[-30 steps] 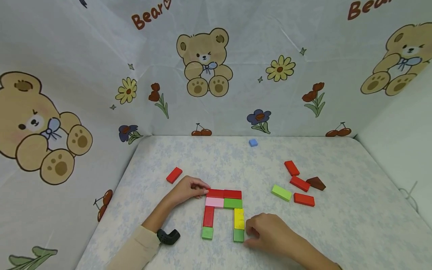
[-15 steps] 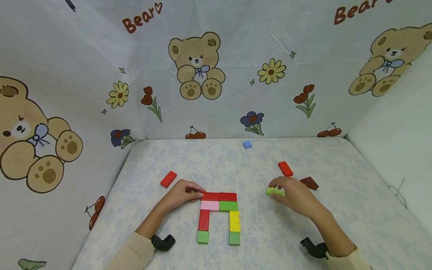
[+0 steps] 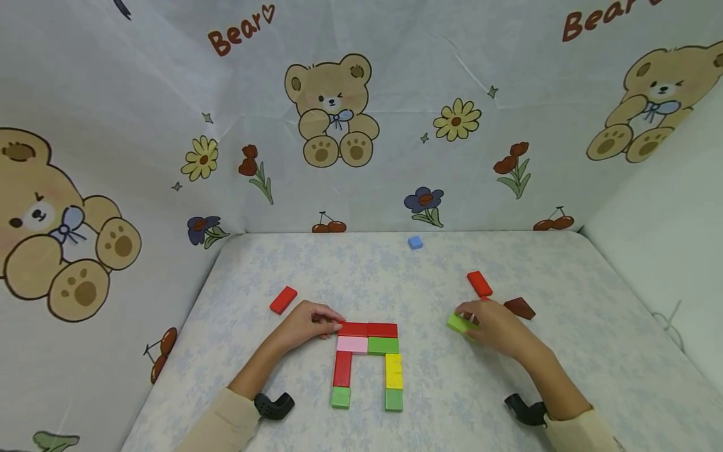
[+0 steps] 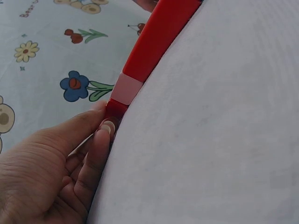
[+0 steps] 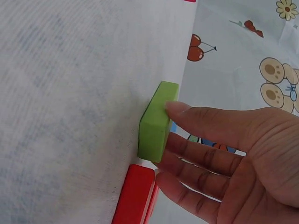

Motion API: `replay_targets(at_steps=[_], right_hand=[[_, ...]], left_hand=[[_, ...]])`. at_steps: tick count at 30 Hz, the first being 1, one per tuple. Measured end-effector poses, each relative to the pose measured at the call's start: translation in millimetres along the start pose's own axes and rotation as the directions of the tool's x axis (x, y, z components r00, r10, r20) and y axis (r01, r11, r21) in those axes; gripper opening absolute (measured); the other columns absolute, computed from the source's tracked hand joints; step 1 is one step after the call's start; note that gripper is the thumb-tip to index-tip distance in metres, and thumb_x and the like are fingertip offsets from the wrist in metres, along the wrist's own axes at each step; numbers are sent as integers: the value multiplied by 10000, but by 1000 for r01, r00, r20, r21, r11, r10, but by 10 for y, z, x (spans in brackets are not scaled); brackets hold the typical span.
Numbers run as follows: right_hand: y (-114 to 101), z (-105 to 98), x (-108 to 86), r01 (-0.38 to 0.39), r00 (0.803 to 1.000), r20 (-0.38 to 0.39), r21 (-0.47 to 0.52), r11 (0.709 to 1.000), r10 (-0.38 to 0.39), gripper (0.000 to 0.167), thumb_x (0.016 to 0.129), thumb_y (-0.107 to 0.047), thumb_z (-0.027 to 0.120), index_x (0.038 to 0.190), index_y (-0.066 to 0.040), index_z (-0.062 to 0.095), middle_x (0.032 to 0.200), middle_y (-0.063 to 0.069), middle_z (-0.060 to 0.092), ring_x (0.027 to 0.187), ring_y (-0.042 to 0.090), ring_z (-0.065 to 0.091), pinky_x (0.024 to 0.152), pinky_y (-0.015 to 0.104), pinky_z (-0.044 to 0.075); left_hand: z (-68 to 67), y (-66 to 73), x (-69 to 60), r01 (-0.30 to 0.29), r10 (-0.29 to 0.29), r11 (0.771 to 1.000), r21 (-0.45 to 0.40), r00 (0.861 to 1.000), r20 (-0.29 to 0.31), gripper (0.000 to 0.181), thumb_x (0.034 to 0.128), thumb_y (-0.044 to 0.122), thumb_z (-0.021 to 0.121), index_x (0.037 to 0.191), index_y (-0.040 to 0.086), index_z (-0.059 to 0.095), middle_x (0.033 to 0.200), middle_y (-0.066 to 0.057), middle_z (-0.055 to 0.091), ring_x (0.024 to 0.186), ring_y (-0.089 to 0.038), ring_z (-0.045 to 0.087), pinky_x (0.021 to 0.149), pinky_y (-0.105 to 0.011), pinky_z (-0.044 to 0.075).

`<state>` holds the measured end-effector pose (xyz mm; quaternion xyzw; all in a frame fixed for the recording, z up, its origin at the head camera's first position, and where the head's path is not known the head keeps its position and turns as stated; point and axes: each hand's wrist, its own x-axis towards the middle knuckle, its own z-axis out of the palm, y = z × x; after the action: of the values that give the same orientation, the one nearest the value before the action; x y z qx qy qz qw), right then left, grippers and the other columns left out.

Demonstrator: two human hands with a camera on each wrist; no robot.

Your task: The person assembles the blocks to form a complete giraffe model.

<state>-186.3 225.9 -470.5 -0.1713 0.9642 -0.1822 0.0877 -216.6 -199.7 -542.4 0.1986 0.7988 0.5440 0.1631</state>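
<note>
My left hand (image 3: 305, 325) pinches the outer end of a red block (image 3: 356, 329), the left one in the top row of a flat block arrangement. Beneath that row, a pink block (image 3: 353, 344) and a green block (image 3: 383, 346) lie side by side. One leg has a red block (image 3: 342, 369) over a small green block (image 3: 341, 397); the other, a yellow block (image 3: 394, 371) over another small green block (image 3: 393, 400). To the right, my right hand (image 3: 499, 328) holds a light green block (image 5: 156, 123) between thumb and fingers, close to the tabletop.
Near the right hand lie a red block (image 3: 479, 284) and a brown angular block (image 3: 519, 307); another red block (image 5: 133, 196) is partly hidden by it. A loose red block (image 3: 283, 300) lies beyond the left hand. A small blue block (image 3: 415, 243) sits by the back wall.
My right hand has left the arrangement's right leg, moved right and away from me, and taken hold of the light green block, which has turned slightly. The left hand stays on its red block.
</note>
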Motion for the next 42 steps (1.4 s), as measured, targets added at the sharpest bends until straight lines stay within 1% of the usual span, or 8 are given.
replay_targets(at_steps=[6,10,13,18,21,26,35,42], right_hand=[[25,31,14,12,1000,24,24,1000,-13,481,794,-131,876,1234,-57,696,866,-30,650,766,113,565,652,267,493],[2,37,17,7,1000,28,48,999,-9,492,818,-181,863,1256,-43,686,828,-30,624,726,116,530,608,252,454],[-16,15,-1,5,999,53,76,997,-9,527,819,-212,865,1274,-31,671,828,-25,625,722,121,532,600,256,460],[0,-30,-57,-7,991,130,138,990,-11,680,760,-166,905,1351,3,613,865,-16,650,741,118,576,625,254,502],[16,-49,-61,-5,987,157,152,988,-19,718,755,-99,898,1383,33,575,891,-9,653,753,125,582,638,255,514],[26,-48,-32,8,987,156,130,991,-29,690,770,-59,876,1378,43,567,896,-13,641,759,131,562,645,254,509],[40,-35,-34,24,991,129,156,988,-44,659,765,-175,902,1321,6,596,831,-22,608,730,132,535,622,249,495],[48,14,-16,27,992,114,162,986,-46,569,789,-236,888,1242,-19,621,792,-40,589,702,122,527,597,240,473]], left_hand=[[-4,-7,19,-5,5,1000,12,1000,3,159,908,252,791,1064,222,802,920,-20,737,689,-182,661,643,-301,586],[1,-17,17,-11,11,1000,4,1000,0,154,908,237,790,1060,209,804,909,-25,739,678,-172,659,635,-296,583],[10,-19,5,-17,17,1000,-7,1000,-2,157,912,219,786,1064,181,803,903,-32,741,672,-165,657,632,-298,583],[31,-17,-25,-6,6,1000,-10,1000,3,159,912,212,786,1064,169,803,906,-21,744,667,-146,656,632,-294,585],[34,-10,-30,-7,7,1000,-7,1000,-3,160,913,207,785,1066,162,802,908,-25,745,667,-142,656,630,-288,583],[23,11,-24,-9,8,1000,-9,1000,-12,168,912,194,784,1071,144,800,904,-37,744,666,-154,654,626,-280,578],[7,7,6,-6,6,1000,-2,1000,-6,161,911,215,786,1063,164,803,922,-19,746,682,-162,666,635,-294,586],[9,11,0,-1,1,1000,-9,1000,-6,162,912,206,785,1066,158,802,926,-39,747,685,-170,655,632,-273,575]])
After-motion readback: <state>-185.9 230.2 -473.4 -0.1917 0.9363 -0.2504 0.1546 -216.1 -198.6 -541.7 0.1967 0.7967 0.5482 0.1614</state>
